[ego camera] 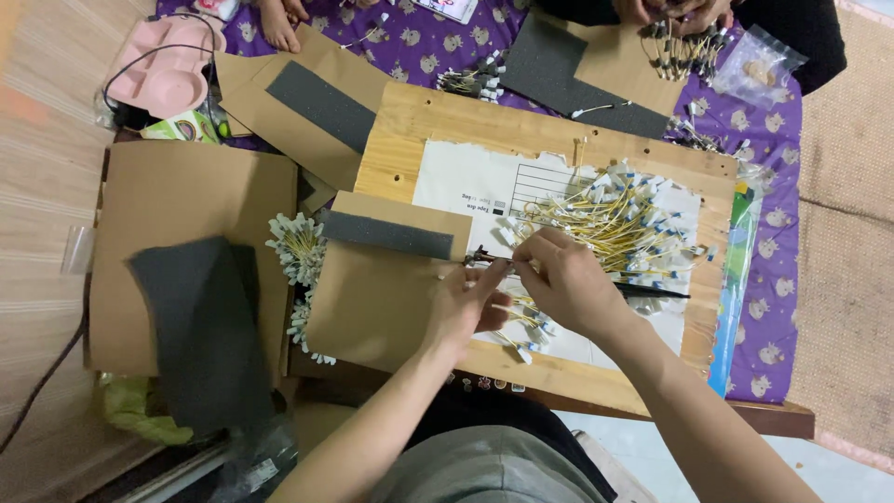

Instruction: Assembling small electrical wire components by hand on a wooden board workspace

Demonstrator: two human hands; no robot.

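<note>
Head view: the small dark part (484, 255) pinched between both hands is too tiny to identify, and the right hand (568, 279) hides where the yellow cable it grips joins the pile of yellow cables (619, 224) on the wooden board (410, 121). The left hand (466, 303) has fingers pressed together, pinching that part at the edge of a cardboard sheet (372, 298) with a grey foam strip (386, 235). Across the table, another person's hands (675, 14) are cut off by the frame.
</note>
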